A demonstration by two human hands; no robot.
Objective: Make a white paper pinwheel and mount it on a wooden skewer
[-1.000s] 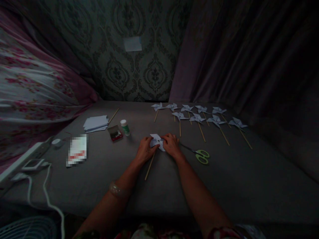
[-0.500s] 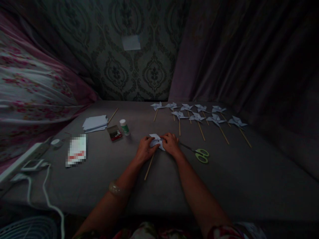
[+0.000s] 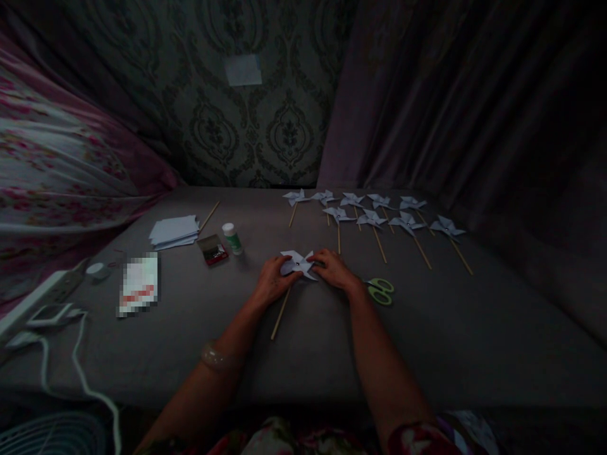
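A white paper pinwheel (image 3: pixel 298 262) on a wooden stick (image 3: pixel 281 314) lies in front of me, a small pin at its centre. My left hand (image 3: pixel 274 278) grips its left blades between thumb and fingers. On the other side, my right hand (image 3: pixel 332 268) pinches the right blade edge. Green-handled scissors (image 3: pixel 380 291) rest beside my right wrist, their blades mostly hidden by it. Several finished-looking pinwheels (image 3: pixel 371 218) lie in two rows farther back on the right.
Left of my hands stand a glue bottle (image 3: pixel 232 239) and an open pin box (image 3: pixel 213 251). Behind them is a stack of white paper (image 3: pixel 174 231) with a loose stick (image 3: pixel 209 217). A blurred packet (image 3: pixel 138 284) and a power strip (image 3: pixel 35 303) with white cables lie at far left.
My right hand has shifted slightly right, away from the pinwheel's centre, so more of the blades shows. The scissors' blades are now covered by my wrist. The whole view has moved slightly.
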